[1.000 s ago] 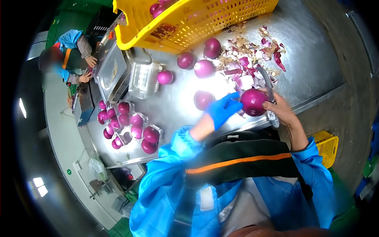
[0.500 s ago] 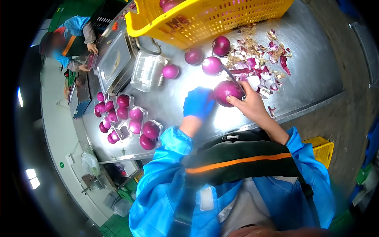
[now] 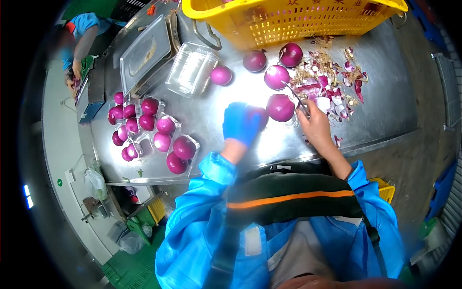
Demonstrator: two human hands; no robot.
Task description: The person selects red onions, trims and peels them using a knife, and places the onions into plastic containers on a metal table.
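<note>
My left hand [image 3: 237, 124], in a blue glove and smeared by motion, is closed against a blurred red onion [image 3: 260, 118] on its right side. My right hand [image 3: 315, 126] is bare and grips a knife [image 3: 295, 95], its blade pointing up and left. Between the hands sits a peeled red onion [image 3: 280, 107], with a bit of clear plastic [image 3: 291, 122] showing at its lower right. Just beyond lie a paler red onion [image 3: 276, 77], two darker ones, and another onion [image 3: 221, 75] by the clear trays.
A yellow basket [image 3: 298, 29] stands at the back. Onion skins and roots [image 3: 332, 82] are scattered at right. Stacked clear trays [image 3: 191, 70] stand beside a scale [image 3: 147, 53]. Packed onions [image 3: 166, 126] fill the left side. Another person [image 3: 82, 38] works at far left.
My right hand has let go of the onion and keeps the knife. A second, blurred onion now shows beside my left glove. The view has shifted slightly.
</note>
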